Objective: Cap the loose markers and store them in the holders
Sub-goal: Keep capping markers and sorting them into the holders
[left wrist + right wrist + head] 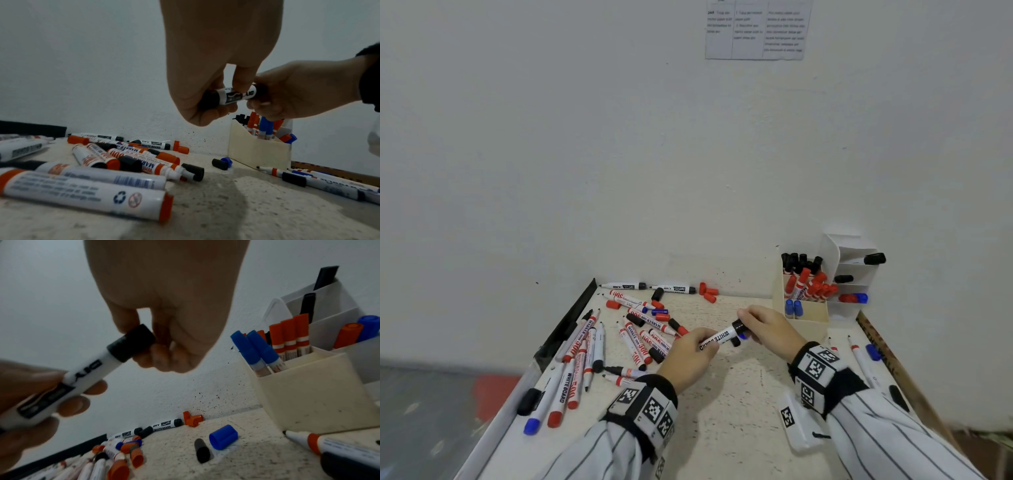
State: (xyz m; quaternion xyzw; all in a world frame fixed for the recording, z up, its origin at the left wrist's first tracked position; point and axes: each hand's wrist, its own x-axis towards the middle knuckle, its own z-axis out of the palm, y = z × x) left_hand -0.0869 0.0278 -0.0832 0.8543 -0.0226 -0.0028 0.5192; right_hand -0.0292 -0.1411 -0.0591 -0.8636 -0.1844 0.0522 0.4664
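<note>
- Left hand (690, 353): grips the barrel of a black marker (719, 337), held above the table (739, 411).
- Right hand (770, 325): fingers pinch the black cap (131, 342) on that marker's end.
- Cream holder (810, 317), near the wall: front compartment holds two blue-capped markers; middle, red-capped; rear, black-capped.
- White tiered holder (856, 270), just beside it: top tier one black-capped marker; next tier a black cap end; lowest tier one red, one blue.
- Loose markers and caps lie on the table to the left.

The held marker (719, 337) reads "WHITE BOARD" and "DIY"; table markers (654, 323) show "MARKER" and "500".
</note>
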